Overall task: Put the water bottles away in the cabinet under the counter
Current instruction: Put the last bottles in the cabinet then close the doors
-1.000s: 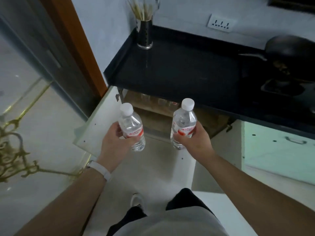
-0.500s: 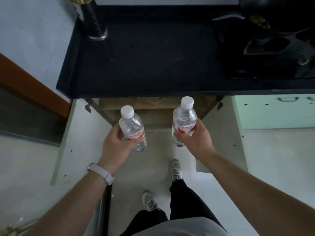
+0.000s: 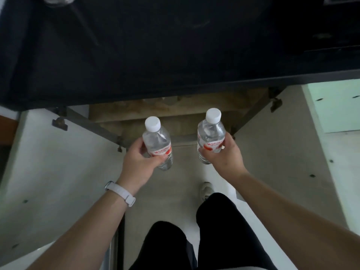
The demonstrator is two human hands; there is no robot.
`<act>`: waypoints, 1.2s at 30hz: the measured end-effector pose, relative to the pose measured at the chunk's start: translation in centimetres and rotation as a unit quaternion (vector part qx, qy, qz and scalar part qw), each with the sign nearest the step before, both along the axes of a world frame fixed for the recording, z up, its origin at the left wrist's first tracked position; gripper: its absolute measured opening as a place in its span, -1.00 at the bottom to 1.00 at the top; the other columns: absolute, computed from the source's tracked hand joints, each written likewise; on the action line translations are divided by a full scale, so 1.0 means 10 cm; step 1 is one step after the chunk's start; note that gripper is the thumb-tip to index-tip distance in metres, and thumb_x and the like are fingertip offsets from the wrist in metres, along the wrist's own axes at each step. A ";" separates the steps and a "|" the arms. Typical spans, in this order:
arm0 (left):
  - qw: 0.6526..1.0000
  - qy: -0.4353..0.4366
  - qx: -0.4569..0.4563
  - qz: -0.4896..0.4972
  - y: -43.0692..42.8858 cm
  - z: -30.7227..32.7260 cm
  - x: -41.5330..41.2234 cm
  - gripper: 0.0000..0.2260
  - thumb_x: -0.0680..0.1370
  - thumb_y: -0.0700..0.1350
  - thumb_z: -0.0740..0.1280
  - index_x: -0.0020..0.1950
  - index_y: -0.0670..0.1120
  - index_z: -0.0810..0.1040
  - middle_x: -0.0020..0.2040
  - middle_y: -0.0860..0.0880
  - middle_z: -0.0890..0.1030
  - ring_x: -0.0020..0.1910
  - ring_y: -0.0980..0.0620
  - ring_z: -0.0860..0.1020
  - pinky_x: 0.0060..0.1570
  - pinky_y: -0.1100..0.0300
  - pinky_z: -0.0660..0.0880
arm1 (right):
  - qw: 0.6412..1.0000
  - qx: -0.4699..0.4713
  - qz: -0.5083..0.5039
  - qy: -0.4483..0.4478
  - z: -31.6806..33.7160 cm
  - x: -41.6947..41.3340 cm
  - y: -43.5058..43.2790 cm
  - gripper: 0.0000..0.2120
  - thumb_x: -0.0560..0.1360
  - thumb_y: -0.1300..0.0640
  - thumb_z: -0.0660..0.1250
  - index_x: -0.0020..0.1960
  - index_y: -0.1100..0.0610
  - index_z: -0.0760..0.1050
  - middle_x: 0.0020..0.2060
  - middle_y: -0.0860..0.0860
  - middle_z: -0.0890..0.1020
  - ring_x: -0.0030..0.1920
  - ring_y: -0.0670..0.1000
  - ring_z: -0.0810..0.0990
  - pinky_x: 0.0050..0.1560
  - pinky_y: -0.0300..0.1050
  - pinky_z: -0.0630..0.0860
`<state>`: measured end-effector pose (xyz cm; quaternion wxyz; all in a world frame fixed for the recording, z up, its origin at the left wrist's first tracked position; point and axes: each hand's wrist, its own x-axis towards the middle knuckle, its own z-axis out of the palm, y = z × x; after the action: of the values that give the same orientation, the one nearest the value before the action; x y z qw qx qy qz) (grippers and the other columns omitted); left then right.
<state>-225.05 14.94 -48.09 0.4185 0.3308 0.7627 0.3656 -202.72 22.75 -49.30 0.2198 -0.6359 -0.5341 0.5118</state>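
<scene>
I hold two clear water bottles with white caps and red labels, both upright. My left hand point(image 3: 137, 163) grips the left bottle point(image 3: 156, 140) around its label. My right hand point(image 3: 224, 156) grips the right bottle point(image 3: 211, 133) the same way. Both bottles hang above the floor just in front of the open cabinet point(image 3: 175, 114) under the black counter point(image 3: 155, 55). The cabinet's wooden shelf shows below the counter edge; its deeper inside is hidden by the counter.
The cabinet's two white doors stand open, the left door point(image 3: 48, 162) and the right door point(image 3: 282, 143) flanking my hands. A pale green cabinet front point(image 3: 335, 106) lies to the right. My legs and one shoe point(image 3: 205, 190) are below.
My view has tilted further down and moved closer to the counter; the pot and stove have slid out of sight. Both hands still hold their bottles in much the same place.
</scene>
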 end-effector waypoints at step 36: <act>0.953 0.049 0.251 -0.163 2.46 -1.51 0.83 -0.46 0.40 -0.07 0.60 0.34 0.09 0.54 0.17 0.17 0.64 0.16 0.16 0.61 0.14 0.17 0.54 | 0.946 0.224 -0.174 0.155 -1.62 0.52 1.92 -0.51 0.39 0.06 0.53 0.18 -0.16 0.36 -0.04 -0.20 0.55 -0.07 -0.24 0.51 -0.19 -0.31 0.38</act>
<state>-216.79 39.50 -63.18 0.3379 0.5625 0.6016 0.4555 -197.50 41.97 -65.51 0.5223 -0.5664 -0.4751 0.4251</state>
